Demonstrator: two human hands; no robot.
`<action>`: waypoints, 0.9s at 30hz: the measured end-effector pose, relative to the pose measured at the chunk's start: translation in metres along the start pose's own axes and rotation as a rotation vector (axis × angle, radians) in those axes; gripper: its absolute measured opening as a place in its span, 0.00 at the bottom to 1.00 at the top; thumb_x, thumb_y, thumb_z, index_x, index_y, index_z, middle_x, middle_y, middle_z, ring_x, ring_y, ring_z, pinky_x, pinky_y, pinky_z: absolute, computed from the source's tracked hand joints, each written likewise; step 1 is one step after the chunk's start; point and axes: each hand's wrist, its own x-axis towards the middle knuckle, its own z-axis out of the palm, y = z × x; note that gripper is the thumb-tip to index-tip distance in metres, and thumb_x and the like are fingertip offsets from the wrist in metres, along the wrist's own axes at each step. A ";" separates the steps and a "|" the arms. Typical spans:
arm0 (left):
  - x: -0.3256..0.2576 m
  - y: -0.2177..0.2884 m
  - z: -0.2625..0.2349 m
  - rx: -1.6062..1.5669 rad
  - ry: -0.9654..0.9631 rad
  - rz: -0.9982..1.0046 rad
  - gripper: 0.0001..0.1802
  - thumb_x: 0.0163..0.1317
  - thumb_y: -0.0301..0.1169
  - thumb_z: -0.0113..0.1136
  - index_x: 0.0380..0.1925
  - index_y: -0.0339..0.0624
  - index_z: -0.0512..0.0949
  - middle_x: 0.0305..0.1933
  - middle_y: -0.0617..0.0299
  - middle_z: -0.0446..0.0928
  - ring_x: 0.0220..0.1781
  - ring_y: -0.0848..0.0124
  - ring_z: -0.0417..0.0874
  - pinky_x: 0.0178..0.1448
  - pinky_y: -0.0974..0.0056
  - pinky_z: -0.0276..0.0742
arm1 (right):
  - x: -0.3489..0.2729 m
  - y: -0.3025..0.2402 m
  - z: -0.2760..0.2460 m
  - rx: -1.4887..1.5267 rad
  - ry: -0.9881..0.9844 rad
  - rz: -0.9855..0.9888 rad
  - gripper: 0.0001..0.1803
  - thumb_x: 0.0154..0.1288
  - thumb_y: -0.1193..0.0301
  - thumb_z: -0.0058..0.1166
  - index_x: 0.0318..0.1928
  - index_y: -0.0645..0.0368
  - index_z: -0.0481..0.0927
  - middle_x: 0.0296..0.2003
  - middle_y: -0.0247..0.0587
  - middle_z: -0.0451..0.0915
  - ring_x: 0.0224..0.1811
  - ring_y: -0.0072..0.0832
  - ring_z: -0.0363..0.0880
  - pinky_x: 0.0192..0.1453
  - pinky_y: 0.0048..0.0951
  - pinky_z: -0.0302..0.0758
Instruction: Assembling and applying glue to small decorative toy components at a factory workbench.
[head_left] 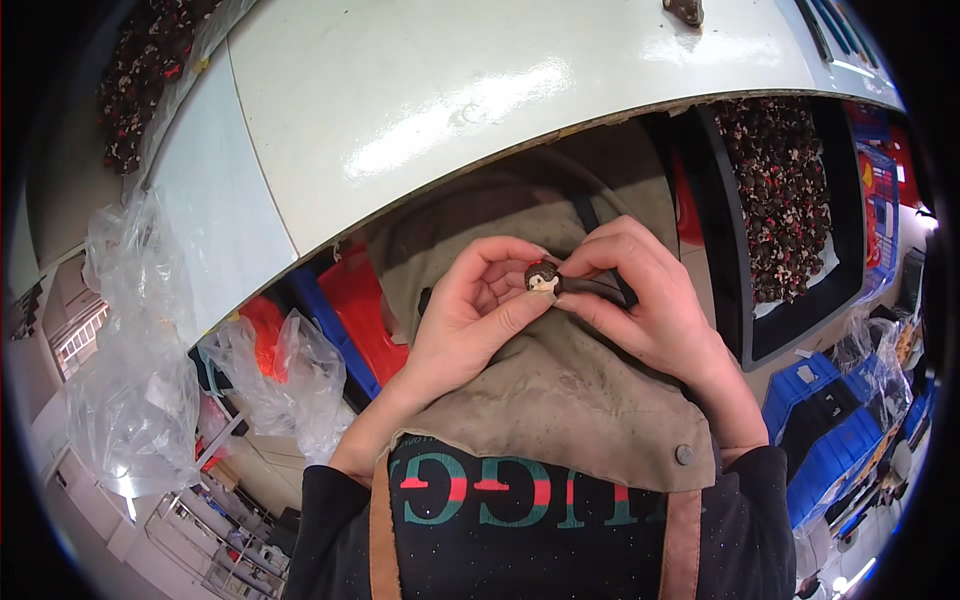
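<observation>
A small doll-head figurine (541, 279) with dark brown hair, a pale face and a red spot on top is held above my lap, over a brown apron (560, 390). My left hand (485, 300) pinches it from the left, thumb across its lower edge and the other fingers curled behind. From the right, my right hand (635, 295) grips the same figurine between thumb and forefinger. The fingers cover its back and sides.
A white table (420, 110) spans the far side, with a small brown piece (685, 11) on it. At right stands a black tray (745, 330) of many similar figurines, near blue bins (825, 430). Clear plastic bags (140, 370) hang at left, by a red stool (365, 310).
</observation>
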 end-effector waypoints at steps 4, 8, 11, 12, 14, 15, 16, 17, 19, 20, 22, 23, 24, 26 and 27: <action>0.002 0.000 0.000 0.011 0.007 -0.023 0.18 0.61 0.20 0.54 0.51 0.36 0.65 0.48 0.59 0.72 0.50 0.75 0.74 0.56 0.71 0.70 | 0.000 0.004 0.001 0.005 0.003 -0.005 0.15 0.46 0.78 0.65 0.35 0.61 0.74 0.32 0.40 0.76 0.35 0.33 0.75 0.38 0.28 0.72; 0.003 -0.001 0.000 -0.004 -0.011 0.004 0.17 0.61 0.20 0.54 0.51 0.36 0.65 0.49 0.59 0.72 0.52 0.75 0.74 0.57 0.71 0.70 | 0.001 0.006 0.000 0.001 0.015 -0.022 0.14 0.46 0.79 0.65 0.35 0.61 0.75 0.31 0.39 0.76 0.34 0.32 0.75 0.37 0.28 0.72; 0.003 -0.001 0.002 0.004 -0.023 0.041 0.17 0.61 0.19 0.54 0.50 0.36 0.66 0.51 0.58 0.72 0.53 0.74 0.75 0.57 0.70 0.71 | 0.002 0.007 -0.002 -0.012 0.010 -0.081 0.13 0.49 0.78 0.62 0.36 0.60 0.74 0.31 0.40 0.75 0.33 0.35 0.75 0.35 0.30 0.73; 0.003 -0.002 0.002 0.002 -0.026 0.052 0.17 0.61 0.19 0.54 0.50 0.36 0.66 0.52 0.57 0.72 0.53 0.74 0.75 0.58 0.70 0.71 | 0.001 0.007 -0.002 -0.011 0.007 -0.082 0.13 0.49 0.78 0.62 0.36 0.60 0.74 0.31 0.40 0.75 0.33 0.35 0.75 0.35 0.30 0.73; 0.002 -0.003 0.002 -0.003 -0.029 0.064 0.17 0.61 0.19 0.54 0.50 0.36 0.66 0.53 0.56 0.71 0.53 0.73 0.75 0.58 0.70 0.71 | 0.000 0.007 -0.002 -0.014 0.024 -0.089 0.13 0.48 0.78 0.63 0.35 0.60 0.74 0.30 0.40 0.75 0.32 0.35 0.75 0.34 0.30 0.72; 0.002 -0.003 0.002 0.002 -0.034 0.061 0.16 0.61 0.19 0.54 0.49 0.36 0.66 0.54 0.56 0.71 0.53 0.73 0.75 0.58 0.70 0.71 | 0.000 0.007 -0.002 -0.016 0.023 -0.088 0.13 0.48 0.78 0.63 0.35 0.60 0.74 0.30 0.40 0.75 0.32 0.35 0.75 0.34 0.30 0.72; 0.002 -0.003 0.002 0.006 -0.039 0.058 0.16 0.61 0.19 0.54 0.49 0.36 0.67 0.55 0.55 0.71 0.53 0.73 0.75 0.58 0.70 0.71 | 0.000 0.007 -0.001 -0.019 0.031 -0.093 0.13 0.47 0.79 0.63 0.35 0.60 0.74 0.29 0.40 0.75 0.32 0.35 0.75 0.34 0.30 0.72; 0.001 -0.002 0.002 0.008 -0.036 0.060 0.16 0.61 0.19 0.54 0.49 0.36 0.67 0.55 0.55 0.71 0.53 0.73 0.75 0.58 0.70 0.71 | 0.000 0.006 -0.002 -0.018 0.038 -0.102 0.13 0.47 0.79 0.63 0.35 0.60 0.75 0.29 0.40 0.75 0.31 0.35 0.75 0.33 0.30 0.72; 0.000 0.000 0.004 0.036 -0.050 0.077 0.16 0.61 0.19 0.54 0.49 0.36 0.67 0.55 0.55 0.71 0.53 0.73 0.75 0.57 0.69 0.71 | 0.001 0.004 -0.003 -0.017 0.033 -0.115 0.13 0.47 0.79 0.63 0.34 0.60 0.75 0.29 0.40 0.75 0.31 0.35 0.75 0.33 0.30 0.72; 0.000 0.000 0.003 0.033 -0.051 0.077 0.16 0.61 0.19 0.54 0.49 0.36 0.67 0.55 0.55 0.71 0.53 0.73 0.75 0.57 0.69 0.71 | 0.001 0.004 -0.003 -0.022 0.032 -0.120 0.13 0.46 0.80 0.63 0.34 0.60 0.75 0.29 0.40 0.75 0.31 0.35 0.74 0.33 0.30 0.72; 0.000 -0.001 0.002 0.044 -0.058 0.090 0.16 0.61 0.19 0.54 0.49 0.36 0.67 0.55 0.54 0.71 0.53 0.72 0.75 0.57 0.69 0.71 | 0.001 0.003 -0.003 -0.026 0.033 -0.124 0.13 0.46 0.80 0.63 0.34 0.60 0.75 0.29 0.40 0.75 0.31 0.35 0.74 0.33 0.30 0.72; 0.000 -0.002 0.001 0.043 -0.058 0.090 0.16 0.61 0.19 0.54 0.49 0.36 0.67 0.55 0.54 0.71 0.53 0.72 0.75 0.57 0.69 0.71 | 0.001 0.003 -0.002 -0.028 0.034 -0.129 0.13 0.46 0.80 0.63 0.34 0.60 0.75 0.29 0.40 0.75 0.31 0.35 0.74 0.33 0.30 0.72; 0.000 -0.003 0.000 0.036 -0.062 0.099 0.16 0.61 0.19 0.53 0.49 0.35 0.67 0.55 0.54 0.71 0.53 0.72 0.75 0.57 0.69 0.71 | 0.001 0.003 -0.001 -0.029 0.033 -0.129 0.13 0.46 0.80 0.63 0.34 0.60 0.75 0.29 0.40 0.75 0.31 0.35 0.74 0.33 0.30 0.72; 0.000 -0.003 0.000 0.029 -0.068 0.108 0.16 0.61 0.19 0.53 0.49 0.35 0.67 0.55 0.54 0.71 0.53 0.72 0.75 0.58 0.69 0.71 | 0.000 0.002 0.000 -0.011 0.036 -0.107 0.13 0.45 0.82 0.64 0.32 0.60 0.75 0.29 0.39 0.76 0.31 0.32 0.75 0.34 0.28 0.72; 0.000 -0.002 -0.001 0.023 -0.082 0.092 0.16 0.61 0.18 0.52 0.49 0.35 0.67 0.56 0.53 0.70 0.54 0.72 0.75 0.59 0.68 0.71 | 0.000 0.003 0.000 -0.013 0.037 -0.107 0.13 0.45 0.82 0.64 0.32 0.60 0.75 0.29 0.39 0.76 0.31 0.32 0.75 0.34 0.28 0.72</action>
